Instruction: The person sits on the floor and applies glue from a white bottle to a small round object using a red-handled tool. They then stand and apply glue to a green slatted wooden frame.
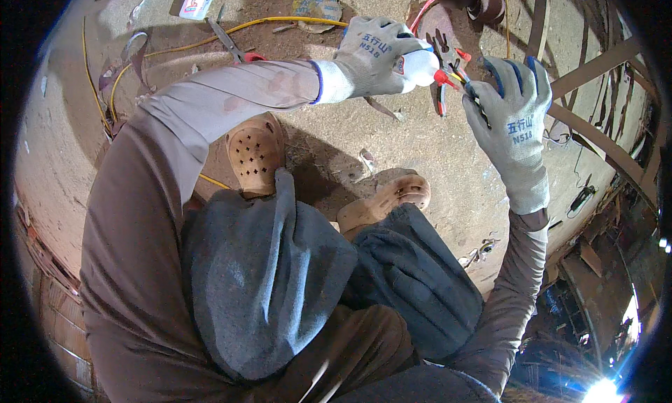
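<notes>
My left hand point(374, 56), in a grey-white knit glove, is closed round a white squeeze bottle point(421, 67). The bottle is tilted, its red nozzle point(444, 79) pointing right toward the fingertips of my right hand point(513, 105). That hand, gloved the same with blue on the finger side, pinches a small dark piece point(481, 112); its kind is hard to make out. The nozzle tip is very near the right thumb, and whether they touch I cannot tell. Behind the bottle lie red-handled pliers point(441, 44) on the ground, partly covered by it.
Scissors point(225, 39) with red handles lie left of my left hand, near a yellow cable point(259, 21). Another white bottle point(199, 0) is at the far left, a round label-like disc point(317, 9) beside the cable. Brown strips point(602, 65) cross at right. My clogs point(255, 154) stand below.
</notes>
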Motion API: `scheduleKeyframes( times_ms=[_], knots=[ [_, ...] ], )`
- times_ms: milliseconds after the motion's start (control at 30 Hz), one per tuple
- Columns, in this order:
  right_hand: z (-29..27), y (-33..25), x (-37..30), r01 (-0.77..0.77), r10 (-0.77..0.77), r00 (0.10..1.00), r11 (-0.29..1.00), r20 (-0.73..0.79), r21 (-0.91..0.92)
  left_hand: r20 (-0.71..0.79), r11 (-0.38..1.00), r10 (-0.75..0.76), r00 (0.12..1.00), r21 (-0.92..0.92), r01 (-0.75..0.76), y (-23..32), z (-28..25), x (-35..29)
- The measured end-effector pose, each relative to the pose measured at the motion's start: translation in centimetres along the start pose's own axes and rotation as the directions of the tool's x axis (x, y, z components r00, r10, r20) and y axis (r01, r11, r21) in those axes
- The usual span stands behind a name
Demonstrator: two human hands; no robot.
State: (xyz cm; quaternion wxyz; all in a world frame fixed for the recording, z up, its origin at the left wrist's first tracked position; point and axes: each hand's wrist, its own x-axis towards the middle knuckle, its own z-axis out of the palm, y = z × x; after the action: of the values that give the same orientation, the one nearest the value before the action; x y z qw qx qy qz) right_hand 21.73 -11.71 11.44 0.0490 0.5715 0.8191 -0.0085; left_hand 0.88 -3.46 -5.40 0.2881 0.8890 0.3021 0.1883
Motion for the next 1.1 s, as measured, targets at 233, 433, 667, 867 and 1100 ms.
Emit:
scheduleKeyframes(
  times_ms=[233,433,667,867,1100],
  knots=[
    [-0.8,-0.4,0.5,0.016,-0.016,0.999,1.000,-0.044,-0.009,0.064,0.998,-0.011,0.998,0.067,0.007,0.9,-0.9,0.6],
    [-0.1,-0.2,0.6,0.033,-0.033,0.995,0.999,-0.089,0.006,0.056,1.000,0.003,0.998,0.028,-0.004,1.1,-1.4,1.0],
    [0.4,0.1,0.6,0.004,-0.003,0.994,1.000,-0.112,0.007,0.121,0.998,-0.013,0.993,0.058,0.006,3.1,-2.3,2.5],
    [0.2,0.2,0.7,0.039,-0.039,0.988,0.999,-0.147,-0.001,0.048,0.999,0.013,0.999,0.045,-0.015,3.5,-3.1,2.4],
    [0.8,0.1,0.9,0.091,-0.096,0.972,0.995,-0.212,-0.033,0.076,0.995,0.029,0.997,0.089,-0.036,3.5,-3.0,2.6]
  ],
)
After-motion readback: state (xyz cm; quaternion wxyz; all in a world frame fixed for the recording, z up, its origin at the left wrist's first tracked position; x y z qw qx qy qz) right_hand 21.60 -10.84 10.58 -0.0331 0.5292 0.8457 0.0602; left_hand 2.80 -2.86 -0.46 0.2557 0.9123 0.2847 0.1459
